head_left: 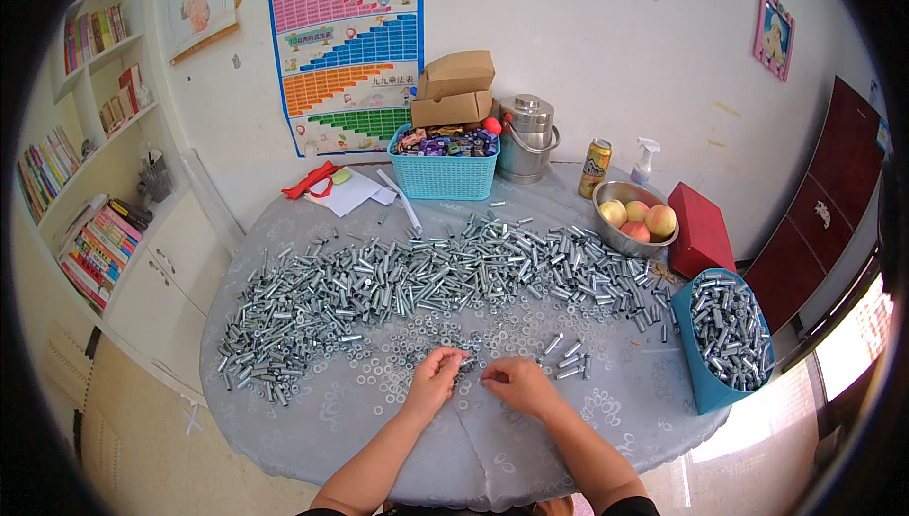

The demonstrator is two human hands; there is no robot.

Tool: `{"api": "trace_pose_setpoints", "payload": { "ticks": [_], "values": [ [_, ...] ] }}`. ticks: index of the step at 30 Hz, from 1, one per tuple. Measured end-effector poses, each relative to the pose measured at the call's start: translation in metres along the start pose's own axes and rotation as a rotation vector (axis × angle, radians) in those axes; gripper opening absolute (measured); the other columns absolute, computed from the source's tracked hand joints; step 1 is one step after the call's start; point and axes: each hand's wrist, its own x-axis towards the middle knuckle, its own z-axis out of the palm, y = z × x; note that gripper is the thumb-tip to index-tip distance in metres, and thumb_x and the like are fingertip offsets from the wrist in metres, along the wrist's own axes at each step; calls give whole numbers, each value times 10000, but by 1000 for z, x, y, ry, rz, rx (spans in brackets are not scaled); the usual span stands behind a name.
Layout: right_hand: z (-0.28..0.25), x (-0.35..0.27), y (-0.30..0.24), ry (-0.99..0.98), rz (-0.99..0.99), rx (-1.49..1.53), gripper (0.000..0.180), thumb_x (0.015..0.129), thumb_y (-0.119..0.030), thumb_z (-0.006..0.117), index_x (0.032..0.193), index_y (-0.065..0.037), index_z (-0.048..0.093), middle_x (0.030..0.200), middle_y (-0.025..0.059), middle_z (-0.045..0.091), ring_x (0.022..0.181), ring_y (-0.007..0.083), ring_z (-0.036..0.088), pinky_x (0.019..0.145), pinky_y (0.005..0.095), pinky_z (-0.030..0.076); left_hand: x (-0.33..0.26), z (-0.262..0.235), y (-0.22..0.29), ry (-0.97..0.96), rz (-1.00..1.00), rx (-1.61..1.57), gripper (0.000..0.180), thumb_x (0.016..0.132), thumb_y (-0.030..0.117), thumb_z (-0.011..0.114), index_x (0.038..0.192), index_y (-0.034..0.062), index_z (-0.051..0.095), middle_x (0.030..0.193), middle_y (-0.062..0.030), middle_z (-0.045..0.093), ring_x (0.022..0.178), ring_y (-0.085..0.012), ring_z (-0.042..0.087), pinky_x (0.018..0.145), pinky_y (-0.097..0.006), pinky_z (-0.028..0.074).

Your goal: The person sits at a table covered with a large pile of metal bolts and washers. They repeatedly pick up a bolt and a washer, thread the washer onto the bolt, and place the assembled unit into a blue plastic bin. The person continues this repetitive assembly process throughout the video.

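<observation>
My left hand point(436, 378) is closed in a pinch just above the near part of the grey-covered table. Small metal parts show by its fingertips, and I cannot make out which of them it holds. A short gap to the right, my right hand point(520, 384) is also pinched, with its fingertips turned toward the left hand; whatever lies between them is hidden. Around and beyond the hands spread loose nuts point(414, 339) and flat washers point(511, 327). Several metal bolts point(570, 361) lie apart to the right of my right hand. Farther back stretches a wide heap of metal sleeves and bolts point(417, 275).
A blue bin of metal fasteners point(705, 364) stands at the table's right edge. Behind are a steel bowl point(620, 240) of fruit, a red box point(699, 230), a can point(595, 168), a spray bottle point(645, 162), a metal pot point(526, 142) and a turquoise basket point(445, 178).
</observation>
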Motion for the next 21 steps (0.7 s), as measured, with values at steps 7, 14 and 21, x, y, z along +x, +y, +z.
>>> {"api": "trace_pose_setpoints", "payload": {
  "ticks": [7,14,21],
  "values": [
    [2,1,3,13,-56,-87,183,706,-179,648,849,-66,631,751,79,622,703,238,603,657,344,469,1,0,-1,-10,6,-8,150,912,179,479,979,66,551,592,89,307,470,0,239,413,-180,189],
    [3,2,0,6,-86,-122,184,693,-194,662,812,-62,615,764,85,613,732,252,596,670,350,460,0,0,-1,12,7,11,153,907,183,487,982,66,551,599,89,318,470,-1,247,411,-180,193],
    [6,3,-4,13,-76,-99,158,690,-143,652,813,-54,606,747,100,620,711,276,604,657,352,474,0,2,-1,10,-8,21,159,904,188,493,988,66,551,605,85,326,471,-2,252,411,-177,197]
  ]
}}
